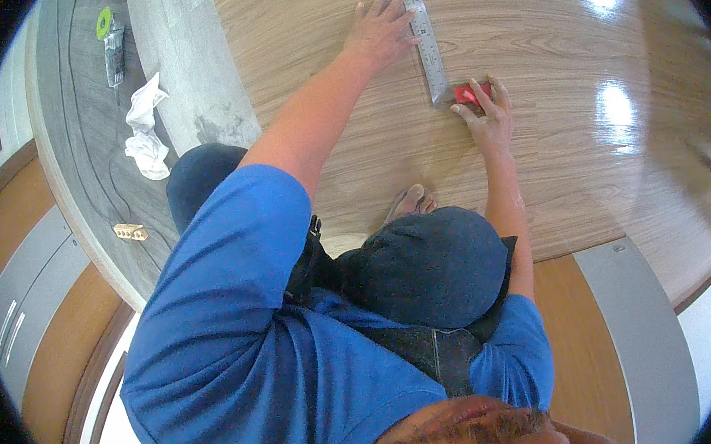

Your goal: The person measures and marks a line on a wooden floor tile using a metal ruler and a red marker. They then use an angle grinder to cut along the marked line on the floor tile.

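Observation:
A steel ruler (426, 41) lies on the wood-grain surface, running from the top edge down toward me. My left hand (378, 35) rests flat with fingers spread, its fingertips at the ruler's left edge. By the ruler's near end, my right hand (487, 115) grips a small red block-like tool (471, 93) between thumb and fingers. The tool sits low against the surface, close to the ruler's corner; its exact kind does not show. Whether it touches the ruler I cannot tell.
On the grey strip at left lie a crumpled white cloth (146, 130), a green ring (104, 23), a clear pack (114, 57) and a power strip (131, 232) with its cable. A pale grey board (192, 59) borders the wood-grain surface. My sandalled foot (411, 203) stands below my hands.

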`<state>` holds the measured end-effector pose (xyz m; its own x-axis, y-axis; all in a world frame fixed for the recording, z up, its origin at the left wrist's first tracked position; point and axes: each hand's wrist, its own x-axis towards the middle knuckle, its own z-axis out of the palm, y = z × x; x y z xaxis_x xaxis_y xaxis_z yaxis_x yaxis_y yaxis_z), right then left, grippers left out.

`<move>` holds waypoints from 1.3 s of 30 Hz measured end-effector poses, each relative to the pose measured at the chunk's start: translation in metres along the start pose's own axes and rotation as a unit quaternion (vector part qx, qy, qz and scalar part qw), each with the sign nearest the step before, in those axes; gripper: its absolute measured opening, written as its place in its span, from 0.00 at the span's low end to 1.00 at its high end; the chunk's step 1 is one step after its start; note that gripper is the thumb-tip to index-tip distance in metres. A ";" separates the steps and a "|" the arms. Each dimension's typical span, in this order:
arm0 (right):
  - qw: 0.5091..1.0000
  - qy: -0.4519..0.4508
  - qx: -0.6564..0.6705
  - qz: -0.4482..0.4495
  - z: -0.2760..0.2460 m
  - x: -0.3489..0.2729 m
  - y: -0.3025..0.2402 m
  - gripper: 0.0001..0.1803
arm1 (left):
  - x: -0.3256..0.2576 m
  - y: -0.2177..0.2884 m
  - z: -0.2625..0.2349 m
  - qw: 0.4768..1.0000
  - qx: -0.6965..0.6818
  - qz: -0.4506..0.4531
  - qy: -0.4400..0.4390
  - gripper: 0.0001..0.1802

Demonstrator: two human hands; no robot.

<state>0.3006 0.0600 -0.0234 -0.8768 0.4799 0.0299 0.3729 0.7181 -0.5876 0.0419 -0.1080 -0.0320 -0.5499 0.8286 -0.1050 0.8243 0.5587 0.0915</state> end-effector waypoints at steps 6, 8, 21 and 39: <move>1.000 0.008 -0.003 -0.009 0.001 0.000 0.003 0.38 | 0.000 0.002 0.000 1.000 -0.005 -0.002 0.011 0.37; 1.000 0.007 -0.003 -0.010 0.000 0.000 0.002 0.38 | -0.001 0.003 -0.001 1.000 0.010 0.000 0.005 0.37; 1.000 -0.004 0.006 -0.002 -0.002 0.000 0.001 0.37 | -0.001 0.002 0.000 1.000 0.001 -0.004 -0.002 0.37; 1.000 0.002 0.018 -0.009 -0.002 -0.001 0.003 0.37 | -0.002 0.000 0.005 1.000 0.016 0.005 0.007 0.38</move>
<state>0.3028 0.0624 -0.0235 -0.8819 0.4693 0.0439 0.3459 0.7077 -0.6161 0.0437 -0.1095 -0.0370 -0.5426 0.8352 -0.0900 0.8341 0.5484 0.0604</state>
